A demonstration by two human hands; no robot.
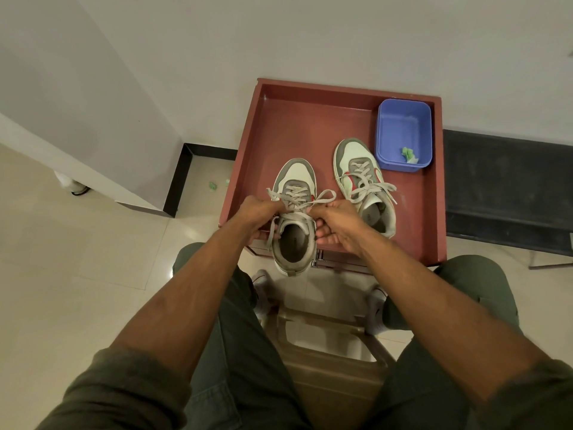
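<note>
While the left hand (259, 213) and right hand (338, 219) pinch its laces (296, 191), a grey-and-white sneaker (299, 173) sits at centre frame.
Each hand's curled fingers hold one lace end above the tongue; the heel overhangs the lower edge of the red tray (310, 85). A second sneaker (356, 153) lies just right of it, beside a blue tub (403, 119).

Grey-and-white sneakers (296, 209), red-brown tray (310, 119), blue tub (403, 131).

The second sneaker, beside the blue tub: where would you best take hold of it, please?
Pinch its heel collar from the near side, thumb inside: the heel points toward the person, the opening gapes upward, and loose laces clutter the front.
</note>
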